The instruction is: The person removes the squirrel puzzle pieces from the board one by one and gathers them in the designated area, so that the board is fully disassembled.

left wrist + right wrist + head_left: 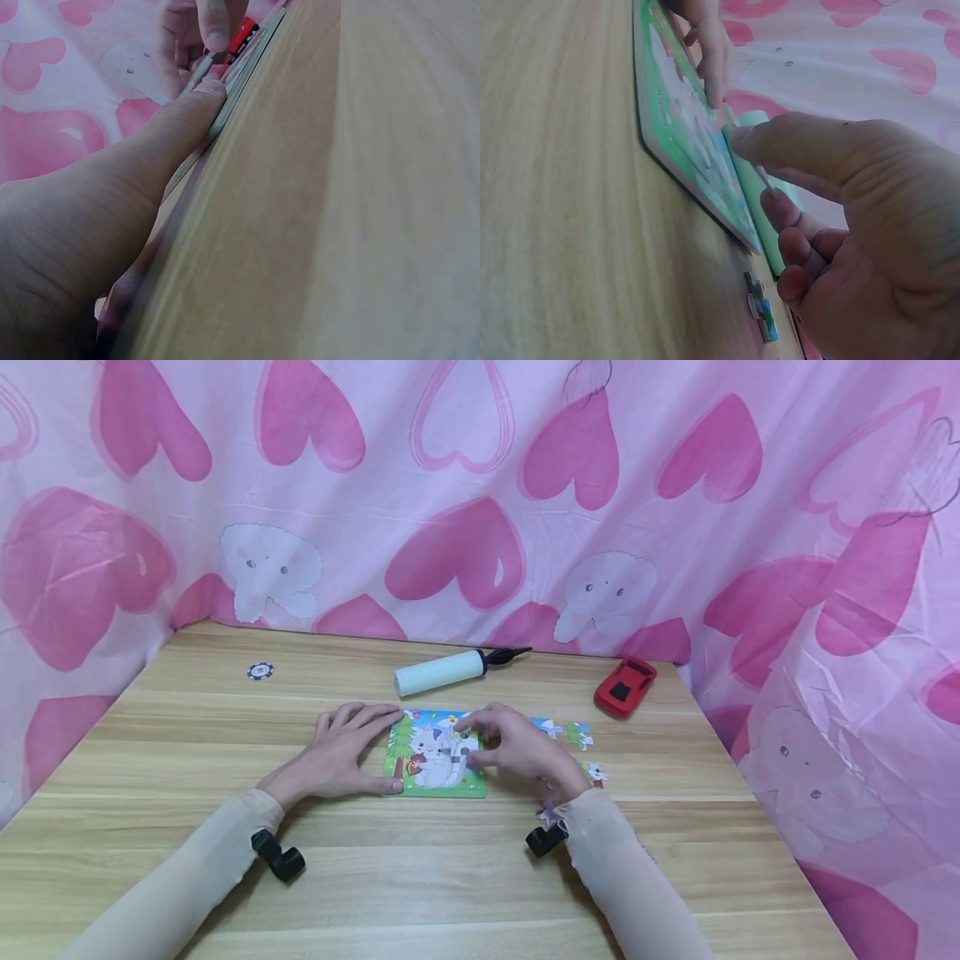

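Where the two sleeved forearms enter from the near edge, each carries a black wrist mount, and both hands lie on the wooden counter [225, 877]. Left hand [341, 756]: fingers spread flat, thumb tip pressed against the left edge of the puzzle board [435, 756], steadying it. Right hand [517, 752]: thumb and forefinger pinching a thin puzzle piece [746, 146] at an angle over the board's right half, remaining fingers loosely curled. Puzzle board: green-bordered, white cat picture, lying flat near the counter's centre between the hands. Loose puzzle pieces [579, 735]: several, scattered just right of the board, beside and partly under the right hand. Farther back: white hand pump [442, 672] with black nozzle, lying on its side behind the board; red toy car [625, 687] toward the right rear; small poker chip [259, 671] at left rear. Backdrop: pink heart-print curtain [480, 485].
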Demonstrator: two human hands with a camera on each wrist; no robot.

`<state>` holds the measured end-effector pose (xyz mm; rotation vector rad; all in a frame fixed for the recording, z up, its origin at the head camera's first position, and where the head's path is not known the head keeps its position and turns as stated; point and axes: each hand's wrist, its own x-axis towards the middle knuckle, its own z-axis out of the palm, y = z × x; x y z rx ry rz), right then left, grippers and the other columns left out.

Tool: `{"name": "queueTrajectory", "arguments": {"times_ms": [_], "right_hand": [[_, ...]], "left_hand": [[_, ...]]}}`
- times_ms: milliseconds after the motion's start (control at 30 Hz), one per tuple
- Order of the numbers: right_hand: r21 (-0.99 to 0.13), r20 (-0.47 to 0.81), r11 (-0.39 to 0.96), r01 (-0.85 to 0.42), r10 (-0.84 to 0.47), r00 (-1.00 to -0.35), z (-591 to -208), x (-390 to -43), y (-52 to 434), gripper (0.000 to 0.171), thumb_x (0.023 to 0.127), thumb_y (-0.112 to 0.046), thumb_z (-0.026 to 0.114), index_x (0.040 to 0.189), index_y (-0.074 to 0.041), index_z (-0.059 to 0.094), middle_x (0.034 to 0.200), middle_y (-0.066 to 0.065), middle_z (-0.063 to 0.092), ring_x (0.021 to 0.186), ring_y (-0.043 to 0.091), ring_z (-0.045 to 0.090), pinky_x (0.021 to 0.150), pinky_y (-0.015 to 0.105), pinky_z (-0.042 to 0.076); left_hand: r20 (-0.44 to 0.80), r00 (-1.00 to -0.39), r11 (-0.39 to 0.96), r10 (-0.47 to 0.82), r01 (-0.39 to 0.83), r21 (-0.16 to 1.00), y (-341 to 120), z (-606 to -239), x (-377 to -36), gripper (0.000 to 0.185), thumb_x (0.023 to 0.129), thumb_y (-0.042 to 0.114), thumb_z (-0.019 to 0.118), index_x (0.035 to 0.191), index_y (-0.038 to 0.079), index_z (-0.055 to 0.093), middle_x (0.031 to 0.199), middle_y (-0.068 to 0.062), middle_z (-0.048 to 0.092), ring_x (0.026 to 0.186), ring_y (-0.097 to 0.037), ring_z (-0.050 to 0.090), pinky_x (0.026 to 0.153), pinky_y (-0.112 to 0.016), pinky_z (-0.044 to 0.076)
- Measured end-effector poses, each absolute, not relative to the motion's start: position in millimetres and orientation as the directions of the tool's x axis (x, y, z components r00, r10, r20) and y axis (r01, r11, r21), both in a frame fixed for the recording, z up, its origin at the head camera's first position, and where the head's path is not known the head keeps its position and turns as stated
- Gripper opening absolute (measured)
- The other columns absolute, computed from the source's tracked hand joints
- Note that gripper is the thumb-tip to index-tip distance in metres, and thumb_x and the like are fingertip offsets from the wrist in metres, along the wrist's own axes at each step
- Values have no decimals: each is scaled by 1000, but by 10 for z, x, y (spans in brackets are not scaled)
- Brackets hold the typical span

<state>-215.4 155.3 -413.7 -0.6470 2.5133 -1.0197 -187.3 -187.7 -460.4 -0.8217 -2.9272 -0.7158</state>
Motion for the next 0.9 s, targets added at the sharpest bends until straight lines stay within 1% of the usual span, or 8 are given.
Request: {"name": "queueTrajectory", "arguments": {"times_ms": [100, 267, 367, 500, 567, 633, 733, 900], "right_hand": [[-727, -136, 626, -281, -532, -836, -4096, -2151, 1564, 44, 99, -27, 89, 140, -38, 75, 133, -7, 63, 118, 23, 59, 103, 46, 53], [-731, -71, 590, -343, -565, -822, -4055, -2179, 1609, 44, 98, -23, 90, 139, -30, 77, 131, -3, 64, 114, 24, 62, 100, 44, 53], [-728, -29, 572, -378, -576, -817, -4041, -2192, 1653, 45, 97, -22, 90, 140, -28, 78, 131, -3, 65, 115, 24, 62, 99, 46, 54], [-728, 30, 554, -405, -564, -825, -4012, -2192, 1742, 45, 97, -18, 89, 140, -24, 78, 133, -1, 68, 121, 31, 60, 102, 54, 53], [-739, 44, 548, -392, -541, -840, -3993, -2180, 1801, 46, 96, -15, 90, 140, -23, 78, 133, 0, 69, 124, 37, 58, 103, 57, 51], [-745, 49, 553, -374, -513, -857, -3970, -2163, 1868, 47, 95, -13, 90, 140, -23, 78, 133, 1, 68, 125, 39, 57, 101, 57, 50], [-746, 43, 573, -339, -467, -883, -3940, -2137, 1974, 49, 95, -12, 91, 139, -28, 78, 131, -2, 66, 124, 39, 57, 99, 53, 51], [-738, 44, 587, -332, -450, -892, -3951, -2118, 2123, 51, 95, -12, 91, 140, -29, 77, 130, -1, 65, 121, 38, 59, 98, 53, 53]], "left_hand": [[141, -860, 755, 491, 500, 423, -1874, -4593, -1870, 120, 78, 85, 82, 173, 22, 43, 178, -3, 38, 155, -39, 32, 113, -64, 26], [139, -860, 753, 492, 500, 427, -1870, -4586, -1867, 120, 79, 84, 82, 173, 21, 43, 178, -3, 38, 155, -39, 32, 113, -64, 26], [138, -861, 755, 490, 498, 426, -1871, -4592, -1862, 120, 79, 84, 83, 173, 21, 43, 178, -4, 38, 155, -39, 32, 113, -64, 26], [148, -857, 753, 493, 506, 420, -1861, -4600, -1854, 118, 80, 83, 83, 172, 19, 44, 177, -7, 40, 154, -41, 33, 113, -65, 26], [149, -856, 752, 496, 509, 420, -1854, -4602, -1849, 118, 80, 83, 82, 172, 19, 44, 177, -8, 40, 154, -42, 33, 113, -66, 26], [143, -858, 753, 494, 504, 422, -1846, -4601, -1846, 119, 80, 83, 82, 172, 19, 43, 177, -8, 40, 154, -42, 33, 113, -66, 26], [141, -860, 756, 490, 500, 423, -1847, -4594, -1843, 119, 80, 83, 83, 172, 19, 43, 177, -8, 40, 154, -42, 33, 113, -65, 25], [147, -862, 759, 486, 499, 418, -1864, -4578, -1844, 117, 81, 83, 82, 172, 19, 44, 177, -8, 40, 154, -43, 33, 113, -66, 26]]}}
